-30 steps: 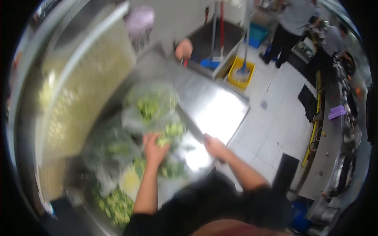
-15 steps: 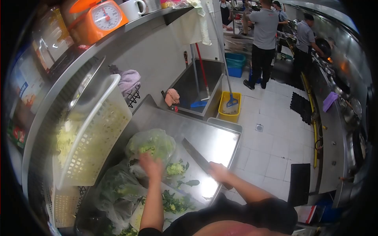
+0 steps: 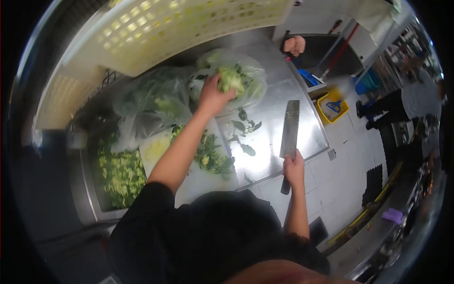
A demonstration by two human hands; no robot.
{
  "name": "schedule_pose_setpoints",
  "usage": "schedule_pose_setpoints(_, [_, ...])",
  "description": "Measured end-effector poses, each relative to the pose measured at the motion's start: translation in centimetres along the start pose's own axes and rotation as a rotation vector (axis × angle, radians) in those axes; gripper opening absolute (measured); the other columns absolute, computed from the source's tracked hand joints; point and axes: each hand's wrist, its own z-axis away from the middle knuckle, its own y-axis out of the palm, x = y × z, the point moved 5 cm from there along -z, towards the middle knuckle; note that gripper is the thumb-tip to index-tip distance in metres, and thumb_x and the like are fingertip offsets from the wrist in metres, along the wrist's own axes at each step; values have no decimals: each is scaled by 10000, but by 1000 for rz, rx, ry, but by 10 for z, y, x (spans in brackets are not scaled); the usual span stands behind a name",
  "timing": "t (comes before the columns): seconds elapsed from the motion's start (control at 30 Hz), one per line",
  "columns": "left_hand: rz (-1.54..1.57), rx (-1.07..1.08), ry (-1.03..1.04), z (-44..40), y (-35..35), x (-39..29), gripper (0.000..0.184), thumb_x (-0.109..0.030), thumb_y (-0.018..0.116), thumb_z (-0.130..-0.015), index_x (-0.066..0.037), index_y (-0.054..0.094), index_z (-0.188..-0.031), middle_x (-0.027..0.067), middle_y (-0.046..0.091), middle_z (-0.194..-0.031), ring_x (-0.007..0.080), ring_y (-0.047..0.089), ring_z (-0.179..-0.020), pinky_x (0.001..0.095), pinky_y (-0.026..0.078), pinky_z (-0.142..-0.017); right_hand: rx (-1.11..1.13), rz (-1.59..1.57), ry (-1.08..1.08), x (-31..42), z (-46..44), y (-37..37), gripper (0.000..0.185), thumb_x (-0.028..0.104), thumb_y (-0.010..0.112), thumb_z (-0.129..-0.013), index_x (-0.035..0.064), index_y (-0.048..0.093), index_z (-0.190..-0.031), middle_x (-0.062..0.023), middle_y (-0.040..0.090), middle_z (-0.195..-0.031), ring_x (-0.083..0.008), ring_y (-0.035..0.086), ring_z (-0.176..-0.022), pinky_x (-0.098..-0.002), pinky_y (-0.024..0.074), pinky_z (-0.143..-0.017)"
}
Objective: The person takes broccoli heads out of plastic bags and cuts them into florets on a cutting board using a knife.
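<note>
My left hand (image 3: 215,98) is closed on a pale green leafy vegetable (image 3: 230,79) at the mouth of a clear plastic bag (image 3: 254,80). In my right hand (image 3: 294,168) is the handle of a wide-bladed knife (image 3: 290,125), its blade pointing away from me over the steel counter (image 3: 279,94). Leafy trimmings (image 3: 213,154) lie on a white cutting board (image 3: 198,182) near my body. Loose leaves (image 3: 247,148) are scattered between the board and the knife. Another plastic bag (image 3: 156,99) of greens rests left of my left hand. Chopped greens (image 3: 124,177) fill a metal basin.
A perforated cream basket (image 3: 189,23) hangs over the far side of the counter. Beyond the counter are a sink (image 3: 331,49) with a pink cloth (image 3: 294,45) at its edge and a yellow bucket (image 3: 332,108). A person in grey (image 3: 421,97) stands at the right.
The view has turned and tilted downward. My left hand now holds the vegetable by the bag, where half a second ago it was reaching there. The knife blade has swung to point away from me.
</note>
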Motion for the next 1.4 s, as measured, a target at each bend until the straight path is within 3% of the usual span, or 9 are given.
schedule_pose_setpoints(0.13, [43, 257, -194, -84, 80, 45, 733, -507, 809, -775, -80, 614, -1338, 193, 632, -1329, 336, 597, -1239, 414, 490, -1020, 90, -57, -32, 10, -6, 17, 148, 74, 543, -980, 26, 530, -1120, -15, 507, -615, -100, 485, -452, -283, 401, -399])
schedule_pose_setpoints(0.27, [-602, 237, 184, -102, 114, 8, 722, -492, 822, -740, -249, 610, -1387, 170, 499, -1497, 365, 385, -1438, 516, 323, -1157, 36, 22, -75, 19, 9, 31, 121, 50, 522, -986, 18, 523, -1103, -8, 494, -607, -95, 467, -432, -275, 384, -385])
schedule_pose_setpoints(0.4, [-693, 128, 332, -58, 120, 10, 724, -461, 824, -746, -272, 582, -1401, 176, 468, -1511, 381, 399, -1409, 581, 307, -1135, 57, 37, -88, 30, 15, 38, 102, 42, 515, -986, 2, 514, -1079, -16, 492, -595, -99, 464, -418, -275, 382, -379])
schedule_pose_setpoints(0.53, [-389, -117, 434, -9, 79, 37, 490, -353, 753, -832, -217, 664, -1295, 162, 513, -1470, 363, 439, -1384, 542, 323, -1142, 48, 106, -110, 38, 25, 33, 102, 39, 514, -985, -4, 511, -1077, -18, 492, -589, -102, 465, -413, -276, 379, -371])
schedule_pose_setpoints(0.67, [96, -264, 116, 106, -50, 106, 187, -192, 667, -884, -61, 740, -995, 143, 728, -1021, 312, 700, -966, 422, 553, -866, 55, 94, -149, 40, 30, 25, 119, 41, 522, -984, -8, 513, -1092, -15, 498, -594, -97, 465, -418, -271, 378, -377])
schedule_pose_setpoints(0.73, [116, -274, -413, 137, -107, 168, 256, -193, 666, -850, -93, 734, -1076, 164, 715, -1093, 328, 665, -1092, 430, 533, -921, 62, 95, -144, 41, 35, 28, 130, 43, 527, -983, -9, 513, -1102, -12, 500, -595, -93, 465, -424, -267, 379, -384])
schedule_pose_setpoints(0.93, [-291, -294, 26, 39, -137, 259, 604, -267, 737, -821, -145, 531, -1376, 196, 568, -1377, 400, 553, -1250, 474, 512, -974, 421, 331, -74, 59, 75, 81, 143, 52, 561, -976, 21, 587, -1114, 7, 542, -623, -68, 482, -480, -264, 389, -424])
schedule_pose_setpoints(1.23, [-285, -51, -249, 63, -154, 231, 627, -309, 769, -778, -128, 525, -1326, 209, 624, -1280, 402, 600, -1191, 464, 510, -963, 652, 537, -105, 5, 131, 165, 227, 148, 616, -951, -26, 596, -1095, -115, 607, -644, -190, 579, -506, -358, 459, -505])
schedule_pose_setpoints(1.4, [-234, -232, -225, 130, -195, 177, 585, -314, 795, -734, -118, 578, -1241, 181, 654, -1205, 360, 630, -1126, 459, 521, -899, 569, 602, -254, 14, 136, 177, 287, 178, 614, -941, -30, 591, -1138, -201, 654, -707, -299, 643, -587, -418, 492, -587])
